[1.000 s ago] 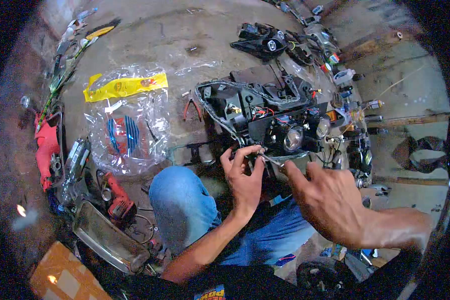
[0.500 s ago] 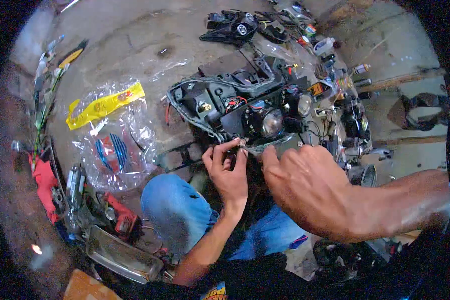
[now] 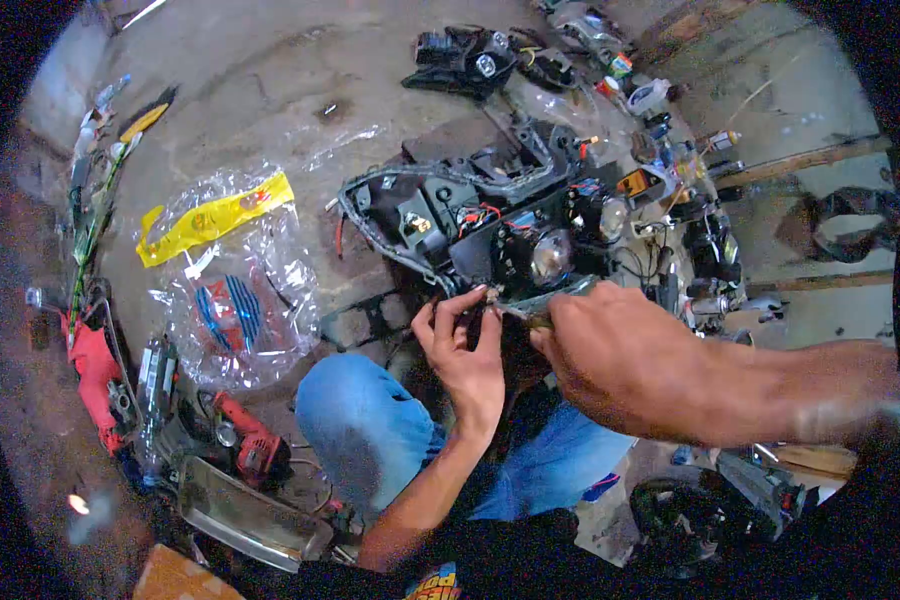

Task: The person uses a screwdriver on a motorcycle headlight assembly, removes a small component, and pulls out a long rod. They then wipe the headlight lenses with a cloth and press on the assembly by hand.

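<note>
An opened car headlight housing (image 3: 410, 262), black with a grey sealant-like rim, lies in front of my knees. Inside it are a round projector lens (image 3: 550, 255) and red wires (image 3: 482, 212). At the near rim, my left hand (image 3: 467, 360) pinches thumb and forefinger around a small pale bit. What that bit is cannot be made out. My right hand (image 3: 625, 355) is closed in a fist just right of it, by the same rim. Whatever it grips is hidden by the fingers; a thin greyish edge runs between the two hands.
To the left lie a clear plastic bag (image 3: 280, 340) with a yellow label (image 3: 215, 222) and a red power tool (image 3: 258, 440). A framed lens-like part (image 3: 240, 510) is near my left knee. Loose parts and bottles line the right side; another black lamp part (image 3: 460, 60) lies at the back.
My right hand has shifted slightly up and right, its wrist turned, staying closed. My left hand keeps its pinch at the rim. The whole view has shifted a little.
</note>
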### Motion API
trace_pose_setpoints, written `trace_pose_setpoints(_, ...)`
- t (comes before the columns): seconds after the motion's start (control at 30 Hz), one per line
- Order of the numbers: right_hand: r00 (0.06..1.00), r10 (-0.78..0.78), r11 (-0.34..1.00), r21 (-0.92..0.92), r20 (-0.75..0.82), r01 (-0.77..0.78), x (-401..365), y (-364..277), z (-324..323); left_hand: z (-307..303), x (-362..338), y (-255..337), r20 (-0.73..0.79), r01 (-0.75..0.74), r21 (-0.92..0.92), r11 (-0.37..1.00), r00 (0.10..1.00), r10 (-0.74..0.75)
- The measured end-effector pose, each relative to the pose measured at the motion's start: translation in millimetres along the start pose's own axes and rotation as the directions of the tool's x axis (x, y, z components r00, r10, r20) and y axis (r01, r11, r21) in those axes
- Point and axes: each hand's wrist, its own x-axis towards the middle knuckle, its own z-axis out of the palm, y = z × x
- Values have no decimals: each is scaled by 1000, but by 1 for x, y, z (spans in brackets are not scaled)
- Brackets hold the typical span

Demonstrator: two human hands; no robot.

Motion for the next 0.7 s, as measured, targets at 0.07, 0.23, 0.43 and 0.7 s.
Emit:
trace_pose_setpoints(0.07,999,-7,999,-51,-32,6,-6,2,4,0,-1,-1,-1,27,1,1000,1000,-27)
trace_pose_setpoints(0.23,991,-132,866,-489,-23,104,0,-22,8,-4,-1,12,10,-10,35,999,1000,10)
trace_pose_setpoints(0.43,983,109,991,-100,148,-94,9,-4,-12,-5,1,9,20,-22,37,999,1000,22)
trace_pose_setpoints(0.7,978,174,985,0,112,-175,-7,-4,-16,0,3,0,9,-4,-61,998,1000,5)
